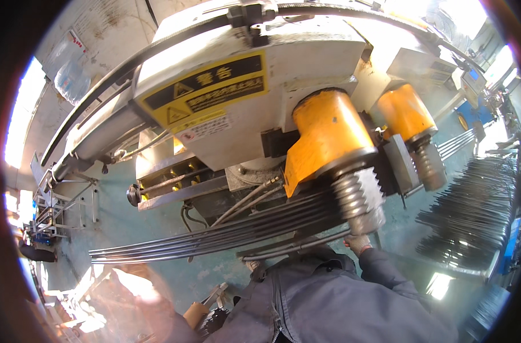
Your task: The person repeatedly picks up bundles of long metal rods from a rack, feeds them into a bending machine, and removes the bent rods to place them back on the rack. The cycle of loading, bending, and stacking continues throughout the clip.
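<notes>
A short dark metal rod (297, 248) runs crosswise just in front of my body. At its right end, below the tip of a thick threaded metal column (360, 200), my right hand (359, 244) is closed around it. My left hand (252, 264) shows only as a small pale patch under the rod's left end; its fingers are hidden. Beyond the rod, a bundle of several long, slightly bowed metal bars (215, 237) reaches from the machine out to the left. An orange housing (332, 134) tops the threaded column.
A large pale machine (312, 63) with a yellow-and-black warning label (206, 86) fills the far side. A second orange housing (406, 111) stands to its right. Many thin dark rods (472, 211) are stacked at the right. Metal frames (66, 200) stand at the left on the green floor (123, 200).
</notes>
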Action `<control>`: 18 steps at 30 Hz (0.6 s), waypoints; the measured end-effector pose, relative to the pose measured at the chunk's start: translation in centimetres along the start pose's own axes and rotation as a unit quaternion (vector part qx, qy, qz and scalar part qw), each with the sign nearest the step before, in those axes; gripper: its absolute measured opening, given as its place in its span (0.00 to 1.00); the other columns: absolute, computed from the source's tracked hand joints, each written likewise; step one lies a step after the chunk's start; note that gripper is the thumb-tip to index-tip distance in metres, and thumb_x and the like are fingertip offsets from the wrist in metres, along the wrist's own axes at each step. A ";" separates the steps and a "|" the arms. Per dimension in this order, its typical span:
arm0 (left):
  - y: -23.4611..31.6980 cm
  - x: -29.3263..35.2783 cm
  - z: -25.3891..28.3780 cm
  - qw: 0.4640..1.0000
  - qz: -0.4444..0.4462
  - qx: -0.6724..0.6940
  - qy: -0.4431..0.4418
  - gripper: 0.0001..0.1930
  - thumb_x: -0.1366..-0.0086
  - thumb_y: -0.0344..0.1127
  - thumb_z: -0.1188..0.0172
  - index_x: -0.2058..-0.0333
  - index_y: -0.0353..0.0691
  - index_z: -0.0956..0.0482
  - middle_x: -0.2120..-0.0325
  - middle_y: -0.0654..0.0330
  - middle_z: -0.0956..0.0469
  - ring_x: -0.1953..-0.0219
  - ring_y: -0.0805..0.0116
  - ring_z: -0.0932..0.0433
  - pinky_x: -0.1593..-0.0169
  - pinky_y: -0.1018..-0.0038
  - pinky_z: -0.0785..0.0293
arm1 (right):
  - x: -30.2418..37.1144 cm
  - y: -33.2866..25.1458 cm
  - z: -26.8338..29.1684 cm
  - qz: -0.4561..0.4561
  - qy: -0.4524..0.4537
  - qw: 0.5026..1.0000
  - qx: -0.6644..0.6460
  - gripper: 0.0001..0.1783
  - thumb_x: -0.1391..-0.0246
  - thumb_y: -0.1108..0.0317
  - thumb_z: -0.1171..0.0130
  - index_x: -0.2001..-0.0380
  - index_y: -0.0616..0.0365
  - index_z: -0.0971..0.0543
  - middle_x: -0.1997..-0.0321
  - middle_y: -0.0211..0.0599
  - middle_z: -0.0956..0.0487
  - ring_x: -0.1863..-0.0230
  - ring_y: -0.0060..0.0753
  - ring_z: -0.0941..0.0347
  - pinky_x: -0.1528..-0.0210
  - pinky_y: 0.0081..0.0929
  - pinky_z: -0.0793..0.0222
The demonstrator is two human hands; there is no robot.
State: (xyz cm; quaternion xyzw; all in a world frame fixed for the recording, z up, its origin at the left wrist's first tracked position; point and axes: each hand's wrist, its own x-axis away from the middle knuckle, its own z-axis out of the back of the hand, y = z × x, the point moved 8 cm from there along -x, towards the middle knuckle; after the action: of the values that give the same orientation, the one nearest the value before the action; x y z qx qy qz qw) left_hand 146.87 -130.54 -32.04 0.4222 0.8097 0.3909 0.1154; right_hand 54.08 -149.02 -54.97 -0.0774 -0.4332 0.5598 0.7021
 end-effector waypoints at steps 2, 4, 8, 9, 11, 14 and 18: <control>-8.2 2.0 -4.1 0.989 0.014 -0.134 0.065 0.29 0.20 0.52 0.41 0.34 0.34 0.21 0.37 0.48 0.16 0.36 0.48 0.18 0.28 0.54 0.22 | -1.5 -1.2 1.7 0.291 0.140 0.881 0.347 0.23 0.30 0.49 0.39 0.57 0.58 0.07 0.57 0.44 0.07 0.60 0.43 0.10 0.48 0.37 0.16; -16.4 4.9 -7.9 0.958 0.051 -0.272 0.076 0.27 0.21 0.51 0.40 0.36 0.35 0.20 0.39 0.50 0.16 0.37 0.49 0.18 0.30 0.54 0.21 | -4.6 6.1 3.6 0.010 -0.019 0.988 0.153 0.25 0.31 0.47 0.40 0.61 0.58 0.08 0.60 0.47 0.08 0.60 0.51 0.11 0.50 0.42 0.18; -27.1 10.2 -14.2 0.893 0.102 -0.437 -0.017 0.24 0.21 0.50 0.40 0.39 0.37 0.19 0.43 0.53 0.14 0.41 0.51 0.16 0.33 0.55 0.19 | -6.0 6.8 7.0 -0.107 0.013 0.989 -0.105 0.23 0.33 0.50 0.35 0.64 0.62 0.10 0.65 0.44 0.09 0.63 0.40 0.12 0.54 0.37 0.20; -28.4 11.1 -15.2 0.900 0.119 -0.419 -0.030 0.23 0.21 0.50 0.40 0.39 0.38 0.18 0.44 0.53 0.14 0.41 0.52 0.16 0.34 0.55 0.19 | -6.2 5.4 7.4 -0.079 0.012 0.992 -0.102 0.22 0.33 0.51 0.34 0.65 0.63 0.10 0.66 0.42 0.09 0.63 0.37 0.12 0.55 0.36 0.20; -29.6 12.0 -16.4 0.950 0.195 -0.244 -0.022 0.24 0.19 0.52 0.43 0.39 0.39 0.19 0.42 0.52 0.15 0.41 0.50 0.17 0.34 0.53 0.19 | -5.9 2.6 7.6 -0.042 0.015 0.991 -0.122 0.21 0.33 0.53 0.32 0.66 0.65 0.10 0.68 0.39 0.10 0.65 0.31 0.14 0.57 0.33 0.21; -28.0 11.1 -16.6 0.971 0.218 -0.089 0.049 0.23 0.15 0.52 0.51 0.38 0.41 0.20 0.43 0.53 0.16 0.42 0.50 0.17 0.35 0.51 0.18 | -3.3 1.0 7.4 -0.087 0.066 0.986 -0.126 0.21 0.32 0.52 0.31 0.64 0.62 0.09 0.67 0.36 0.10 0.65 0.28 0.15 0.57 0.33 0.21; -25.7 9.2 -16.6 0.972 0.184 -0.143 0.016 0.24 0.14 0.52 0.52 0.35 0.40 0.22 0.39 0.53 0.17 0.39 0.51 0.18 0.34 0.53 0.21 | 1.6 0.3 4.9 -0.159 0.029 0.980 -0.114 0.22 0.32 0.50 0.31 0.59 0.61 0.08 0.64 0.38 0.09 0.60 0.35 0.13 0.51 0.38 0.19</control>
State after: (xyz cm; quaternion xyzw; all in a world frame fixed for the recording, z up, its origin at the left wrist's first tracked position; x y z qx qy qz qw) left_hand 117.31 -141.01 -38.40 0.5363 0.6555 0.5244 0.0877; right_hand 50.43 -149.39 -51.35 -0.1033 -0.4804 0.3860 0.7808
